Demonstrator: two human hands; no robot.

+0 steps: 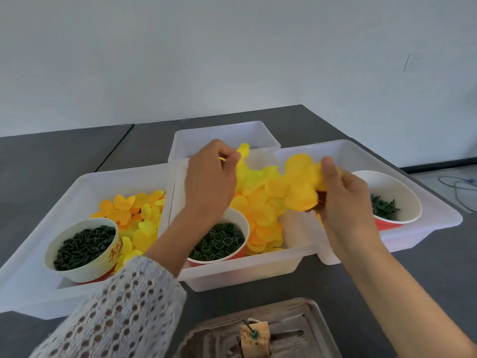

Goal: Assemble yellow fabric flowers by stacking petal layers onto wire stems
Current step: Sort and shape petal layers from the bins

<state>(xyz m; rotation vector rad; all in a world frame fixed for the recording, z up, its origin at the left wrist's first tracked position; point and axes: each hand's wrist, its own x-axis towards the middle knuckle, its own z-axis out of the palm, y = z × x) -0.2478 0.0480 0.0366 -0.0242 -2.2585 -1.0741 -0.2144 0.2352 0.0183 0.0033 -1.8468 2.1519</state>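
Yellow petals point(260, 202) fill the middle tray point(258, 270) on the grey worktop point(335, 288), and both hands work just above that heap. The left hand point(209, 182) has its fingers point(229, 156) pinched together on one thin petal point(242, 151), lifted toward the far tray. The right hand point(346, 202) grips a larger petal layer point(302, 187), thumb point(328, 166) on top and the other fingers curled beneath.

No wire stem shows in either hand. A short green pin stands in a small block point(255, 337) on the wooden board near the person, well apart from the hands.

Risks, as a judgement: the fabric pieces cling, so the pinch may draw up two layers instead of one, or a neighbour may ride along and drop outside the tray. The left wrist also hangs close over the cup of green rings point(219, 241); a careless pull back could tip it. Crushing the held layer would spoil its shape.
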